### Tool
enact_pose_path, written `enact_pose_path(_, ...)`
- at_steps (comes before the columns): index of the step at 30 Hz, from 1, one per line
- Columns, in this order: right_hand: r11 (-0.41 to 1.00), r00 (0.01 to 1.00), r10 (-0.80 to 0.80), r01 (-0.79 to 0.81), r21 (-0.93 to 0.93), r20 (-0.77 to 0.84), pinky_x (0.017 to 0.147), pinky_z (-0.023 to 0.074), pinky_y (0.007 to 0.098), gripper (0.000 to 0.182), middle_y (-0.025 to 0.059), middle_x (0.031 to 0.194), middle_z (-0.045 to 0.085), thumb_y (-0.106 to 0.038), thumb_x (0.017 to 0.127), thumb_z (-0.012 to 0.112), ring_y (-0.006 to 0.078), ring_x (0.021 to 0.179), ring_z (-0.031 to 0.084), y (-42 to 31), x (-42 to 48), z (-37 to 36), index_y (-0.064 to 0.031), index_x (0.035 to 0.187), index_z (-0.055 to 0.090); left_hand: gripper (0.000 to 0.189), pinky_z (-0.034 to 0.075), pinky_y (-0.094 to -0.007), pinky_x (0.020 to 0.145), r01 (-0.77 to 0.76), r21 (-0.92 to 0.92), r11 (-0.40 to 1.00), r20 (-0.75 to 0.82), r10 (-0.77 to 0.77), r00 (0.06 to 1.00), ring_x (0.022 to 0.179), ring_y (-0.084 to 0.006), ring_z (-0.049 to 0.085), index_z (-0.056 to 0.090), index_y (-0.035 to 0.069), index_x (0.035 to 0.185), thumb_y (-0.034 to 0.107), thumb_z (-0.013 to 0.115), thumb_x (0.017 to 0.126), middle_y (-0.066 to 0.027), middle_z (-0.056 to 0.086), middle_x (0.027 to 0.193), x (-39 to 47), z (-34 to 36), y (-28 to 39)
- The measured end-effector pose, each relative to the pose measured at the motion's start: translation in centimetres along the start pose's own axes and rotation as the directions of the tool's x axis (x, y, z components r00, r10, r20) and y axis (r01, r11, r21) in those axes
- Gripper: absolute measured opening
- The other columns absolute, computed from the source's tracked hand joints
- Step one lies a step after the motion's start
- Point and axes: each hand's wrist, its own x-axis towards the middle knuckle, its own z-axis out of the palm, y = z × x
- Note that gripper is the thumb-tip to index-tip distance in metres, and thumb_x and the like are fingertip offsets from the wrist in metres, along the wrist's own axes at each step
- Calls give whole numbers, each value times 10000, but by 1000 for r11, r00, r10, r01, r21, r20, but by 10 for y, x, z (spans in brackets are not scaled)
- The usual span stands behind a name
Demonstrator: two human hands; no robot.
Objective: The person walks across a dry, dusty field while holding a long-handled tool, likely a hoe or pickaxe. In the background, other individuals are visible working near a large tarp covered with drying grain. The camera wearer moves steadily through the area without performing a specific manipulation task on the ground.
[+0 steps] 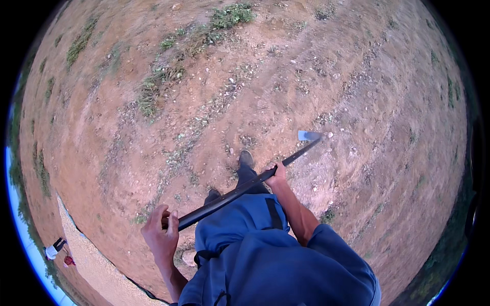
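A hoe with a long dark handle (226, 196) lies slantwise across the front of my body. My right hand (276, 173) is wrapped around the handle partway toward the head. My left hand (161, 225) is loosely curled around the butt end, thumb on the near side. At the far end, the hoe's metal blade (306, 135) looks pale and slightly blurred, just above the reddish soil (214, 141). Whether the blade touches the ground cannot be told.
Small stones and weed clumps (231, 16) dot the ground. One dark shoe (245, 157) points forward below me. At lower left, a long sheet spread with pale grain-like material (92, 264) runs past a distant person (54, 249) and a red object or figure (69, 261).
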Motion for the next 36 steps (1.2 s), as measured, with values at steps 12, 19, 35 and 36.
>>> enact_pose_path(12,962,959,271,-268,-50,79,472,432,252,302,-43,517,397,-129,876,500,94,448,394,27,0,39,-144,584,424,170,518,-278,595,72,32,997,-289,-60,955,641,-185,674,666,0,982,76,726,842,-117,675,790,-30,-48,63)
enact_pose_path(19,928,925,370,-364,-85,83,482,442,239,299,-56,526,405,-116,892,486,80,461,418,17,10,25,-157,603,423,247,522,-280,545,116,30,993,-309,-101,946,608,-188,689,668,26,976,66,787,762,-102,679,786,-37,-51,58)
enact_pose_path(35,773,936,304,-352,-528,-180,489,468,268,285,-38,490,420,-137,854,499,125,436,459,57,38,14,-162,582,416,319,509,-422,584,384,101,918,-286,-343,895,675,-321,656,676,70,1016,306,733,809,-105,667,803,-93,-48,-51)
enact_pose_path(36,746,946,247,-323,-583,-209,485,467,272,292,-36,488,418,-138,855,496,127,433,457,64,39,12,-165,578,408,316,513,-430,588,426,100,899,-288,-383,878,685,-327,660,669,60,998,311,725,815,-114,667,794,-101,-45,-64)
